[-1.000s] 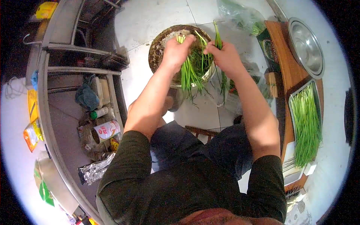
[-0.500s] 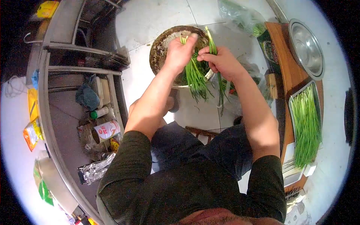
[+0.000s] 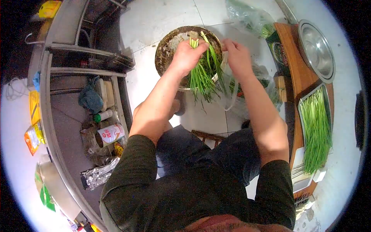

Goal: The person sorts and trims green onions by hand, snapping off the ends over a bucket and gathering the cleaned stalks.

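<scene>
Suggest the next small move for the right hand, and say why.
I'd bring the right hand in to pinch the looser stalks beside the main bunch. The left hand grips that bunch over the round container, while those stalks splay toward the right fingertips, which sit just apart from them. Whether the right fingers pinch some small scrap, I can't tell.

Glossy metal basin (image 3: 317, 50) beside smooth brown wood (image 3: 290, 50)
</scene>
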Demonstrator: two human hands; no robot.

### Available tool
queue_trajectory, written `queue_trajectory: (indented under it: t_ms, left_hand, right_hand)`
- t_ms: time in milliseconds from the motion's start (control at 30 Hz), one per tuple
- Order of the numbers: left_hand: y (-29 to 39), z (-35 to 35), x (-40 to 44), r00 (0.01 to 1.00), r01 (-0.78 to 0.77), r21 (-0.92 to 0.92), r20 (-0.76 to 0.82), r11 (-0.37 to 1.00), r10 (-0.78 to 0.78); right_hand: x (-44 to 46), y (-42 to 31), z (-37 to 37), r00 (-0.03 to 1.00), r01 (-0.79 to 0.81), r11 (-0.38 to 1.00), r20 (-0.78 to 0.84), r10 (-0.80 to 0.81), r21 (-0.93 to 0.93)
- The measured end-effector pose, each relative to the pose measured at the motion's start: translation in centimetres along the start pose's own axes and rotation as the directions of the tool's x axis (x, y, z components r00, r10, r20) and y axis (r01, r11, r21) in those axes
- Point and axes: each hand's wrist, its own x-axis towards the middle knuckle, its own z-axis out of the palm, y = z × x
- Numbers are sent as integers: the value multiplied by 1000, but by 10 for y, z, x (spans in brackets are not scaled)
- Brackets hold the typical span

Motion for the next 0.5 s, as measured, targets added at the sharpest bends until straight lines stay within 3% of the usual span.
queue_trajectory:
  t_ms: [33, 133, 233, 333, 433, 500]
  left_hand:
    - [1, 0, -1, 1000, 5, 20, -12, 1000, -5]
    - [-1, 1, 1, 1000, -9, -22, -24, 1000, 9]
    - [0, 3, 1, 1000, -13, -57, -15, 998, 12]
    - [-3, 1, 2, 1000, -6, -44, 19, 999, 7]
    - [-4, -3, 4, 999, 2, 3, 38, 1000, -2]
    - [-6, -3, 5, 1000, -9, 3, 22, 1000, 9]
  right_hand:
    - [3, 4, -2, 990, 67, 988, -111, -83, -140]
    - [-12, -5, 6, 987, 153, 988, -47, -153, -14]
    - [-15, -6, 8, 988, 123, 991, 104, -117, -55]
    - [-8, 7, 10, 967, 216, 974, 150, -204, -66]
    - [-7, 8, 9, 982, 146, 984, 136, -133, -97]
    - [-5, 13, 9, 967, 241, 959, 124, -223, -147]
